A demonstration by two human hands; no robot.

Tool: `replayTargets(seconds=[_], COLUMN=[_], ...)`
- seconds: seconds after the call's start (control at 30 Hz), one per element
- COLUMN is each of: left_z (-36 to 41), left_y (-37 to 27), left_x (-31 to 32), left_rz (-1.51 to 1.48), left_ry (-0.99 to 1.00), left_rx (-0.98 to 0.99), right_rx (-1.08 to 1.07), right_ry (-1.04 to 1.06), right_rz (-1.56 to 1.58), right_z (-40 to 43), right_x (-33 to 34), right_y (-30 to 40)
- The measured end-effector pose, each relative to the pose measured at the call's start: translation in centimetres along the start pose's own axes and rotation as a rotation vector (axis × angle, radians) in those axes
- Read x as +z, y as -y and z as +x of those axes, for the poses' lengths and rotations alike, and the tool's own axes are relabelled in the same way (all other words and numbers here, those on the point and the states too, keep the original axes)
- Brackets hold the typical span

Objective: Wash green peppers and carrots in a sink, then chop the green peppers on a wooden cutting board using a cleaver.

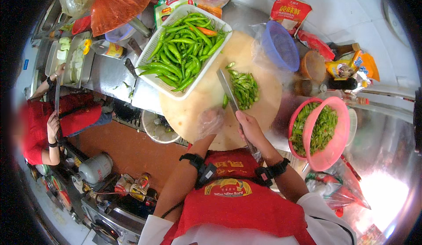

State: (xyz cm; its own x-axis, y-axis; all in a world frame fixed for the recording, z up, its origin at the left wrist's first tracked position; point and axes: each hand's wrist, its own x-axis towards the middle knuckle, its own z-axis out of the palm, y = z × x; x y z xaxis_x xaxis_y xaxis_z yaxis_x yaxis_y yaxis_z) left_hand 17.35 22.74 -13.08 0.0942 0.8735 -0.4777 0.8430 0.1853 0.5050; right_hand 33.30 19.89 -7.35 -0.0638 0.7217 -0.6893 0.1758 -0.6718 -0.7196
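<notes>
My right hand (252, 129) grips the handle of a kitchen knife (227, 88), its blade pointing away from me over a round wooden chopping board (188, 113). Just right of the blade lies a heap of sliced green chili peppers (244, 90). A short green pepper piece (225, 101) is left of the blade, close to my left hand (211, 121). That hand wears a clear plastic glove and is blurred, so whether its fingers hold anything is unclear. A white plastic basket (179, 96) of whole green chilies, with one orange one, overlaps the board's far left.
At right, a pink colander (343, 136) leans over a red basin (291, 133) with cut peppers. Beyond the board sit a blue basket (280, 45), seasoning bags and bottles. A waste bucket (161, 131) stands below left. Another person (66, 116) holds a long blade at far left.
</notes>
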Motion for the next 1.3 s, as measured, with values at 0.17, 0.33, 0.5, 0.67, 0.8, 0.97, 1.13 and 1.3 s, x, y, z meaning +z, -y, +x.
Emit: replayTargets(seconds=[0.17,0.33,0.5,0.67,0.8,0.97,1.13,1.3], left_z=[-1.3,-1.1,-0.6,-0.3,0.1,0.2,0.1,-0.5], left_y=[0.3,1.3,2.7,1.6,1.8,2.4,2.1,1.9], left_x=[-1.5,0.1,0.6,-1.0,0.0,0.5,0.6,-0.2], left_rz=[-0.086,-0.075,-0.069,-0.132,-0.146,-0.132,-0.122,-0.206], left_ry=[-0.047,-0.066,-0.036,-0.054,-0.062,-0.107,-0.132,-0.093], left_rx=[-0.039,0.0,-0.038,0.019,-0.061,0.028,0.009,0.021], right_rx=[-0.016,-0.018,0.01,-0.064,-0.013,0.017,0.023,0.01], right_ry=[-0.001,-0.042,0.034,0.032,0.013,0.059,0.052,0.063], right_rz=[0.015,0.03,0.009,-0.02,-0.013,0.025,0.038,0.062], right_z=[-1.4,-1.9,-1.8,-1.1,-1.7,-1.8,-1.8,-3.1], right_x=[1.2,1.6,2.1,1.3,1.5,1.7,1.9,1.9], right_y=[0.9,0.1,-0.1,-1.4,-0.9,-0.8,-0.9,-0.6])
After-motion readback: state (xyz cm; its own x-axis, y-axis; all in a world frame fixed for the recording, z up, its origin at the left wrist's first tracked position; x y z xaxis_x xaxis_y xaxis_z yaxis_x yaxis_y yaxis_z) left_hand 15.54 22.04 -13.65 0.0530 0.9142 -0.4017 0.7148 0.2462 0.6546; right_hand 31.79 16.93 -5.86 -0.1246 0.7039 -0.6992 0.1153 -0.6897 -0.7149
